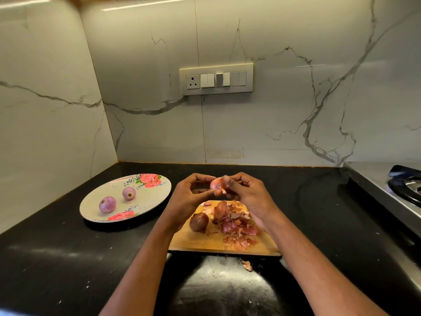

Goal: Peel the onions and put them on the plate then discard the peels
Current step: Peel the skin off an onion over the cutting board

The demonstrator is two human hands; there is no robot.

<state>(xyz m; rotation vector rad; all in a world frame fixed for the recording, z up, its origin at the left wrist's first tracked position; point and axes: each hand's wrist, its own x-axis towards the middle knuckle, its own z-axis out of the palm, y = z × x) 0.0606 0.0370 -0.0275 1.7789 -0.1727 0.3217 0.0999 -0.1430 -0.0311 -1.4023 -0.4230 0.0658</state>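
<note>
**Onions: two plated, one in hand, one untouched**

Two peeled onions (pixel 107 204) (pixel 129 193) lie on the plate (pixel 157 192), which sits toward the worktop's (pixel 68 258) back left corner, near the wall. They are apart from each other, on the plate's left half.

A third onion (pixel 216 184) is held up over the far edge of the board (pixel 200 241). The left hand (pixel 191 197) grips it from the left, fingers curled round it. The right hand (pixel 247 192) pinches a flap of skin at the onion's right side; part of the bulb looks pale and bare, part still papery, so I judge the peeling of this one is under way, not finished.

A fourth onion (pixel 199 222) rests on the board's left part, brown skin whole, untouched.

Peels (pixel 234 224) are heaped on the board's middle and right, just beside that onion. One stray peel (pixel 247 266) lies on the worktop just off the board's near edge.

By my reckoning the task is about half done. Left to do: finish stripping the held onion and plate it, peel and plate the brown one, then gather every peel, the stray included, and discard them. No bin shows in view.
</note>
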